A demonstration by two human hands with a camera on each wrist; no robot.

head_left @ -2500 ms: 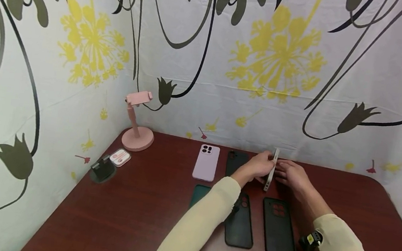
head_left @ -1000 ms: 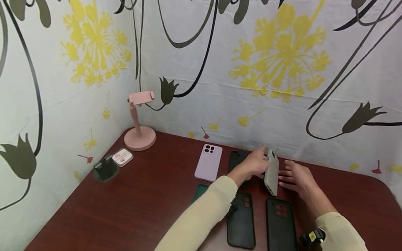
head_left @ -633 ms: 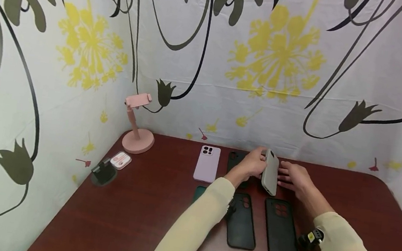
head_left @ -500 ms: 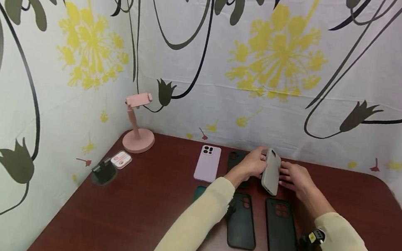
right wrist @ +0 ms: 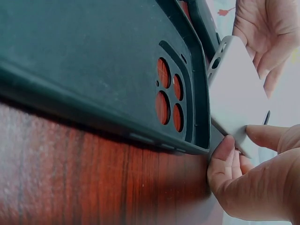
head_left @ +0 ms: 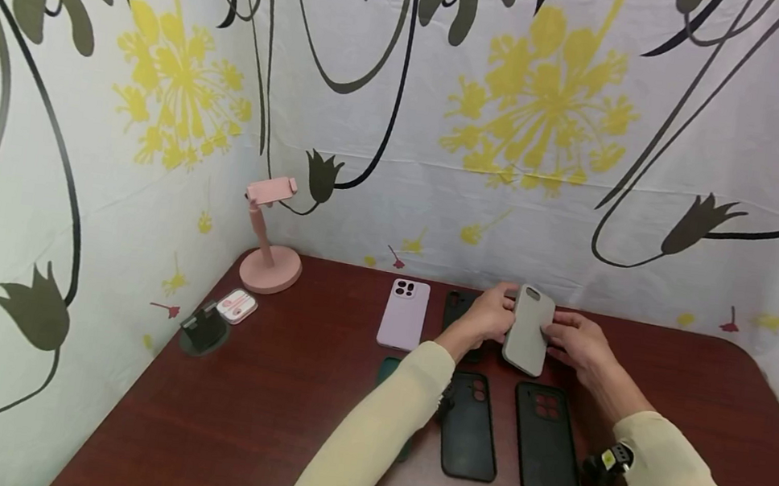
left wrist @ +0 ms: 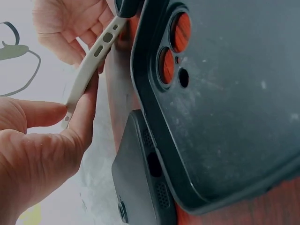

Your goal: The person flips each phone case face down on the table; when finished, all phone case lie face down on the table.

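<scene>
One grey case (head_left: 528,330); four dark cases, one lilac.

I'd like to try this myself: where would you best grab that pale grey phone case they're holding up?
Probably by its two long edges, one hand from each side. The grey case is thin, flat and tilted up off the table, as the left hand and right hand hold it.

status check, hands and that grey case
Left hand and right hand both gripping grey case, tilted above table. Black cases lie just below.
</scene>
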